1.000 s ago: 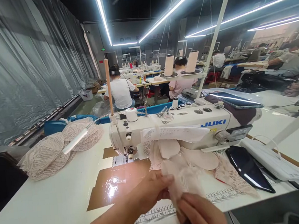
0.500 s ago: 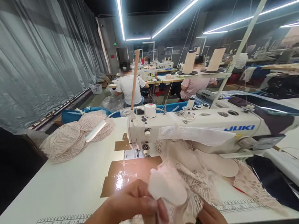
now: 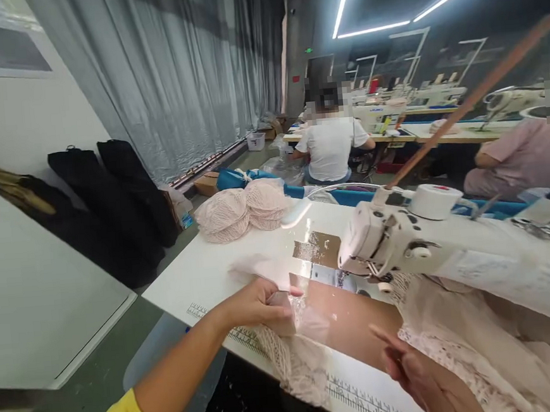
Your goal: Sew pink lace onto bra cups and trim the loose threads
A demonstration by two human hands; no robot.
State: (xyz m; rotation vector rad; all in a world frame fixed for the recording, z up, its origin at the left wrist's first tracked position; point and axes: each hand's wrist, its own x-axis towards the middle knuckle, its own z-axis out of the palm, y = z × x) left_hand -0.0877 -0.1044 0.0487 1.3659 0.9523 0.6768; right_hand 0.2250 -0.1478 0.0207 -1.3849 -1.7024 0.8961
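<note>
My left hand is closed on a pale pink lace garment piece, pinching it above the table's front part. Smooth cloth trails out to the left, blurred, while lace hangs below over the ruler-marked edge. To the right, my right hand is apart from that piece, index finger reaching forward and other fingers curled. Something dark shows between those fingers, too blurred to name. The white sewing machine stands just beyond both hands. Beneath its arm lies more pink lace and plain fabric, beside my right hand.
Stacked pale pink lace cups sit at the table's far left. Brown board covers the surface before the needle. A slanted brown rod rises from the machine. A person in a white shirt sits ahead; another in pink is at right.
The view has swung left. My left hand has carried the lace piece leftward, away from my right hand. My right hand, earlier close beside the piece, is now separate from it.
</note>
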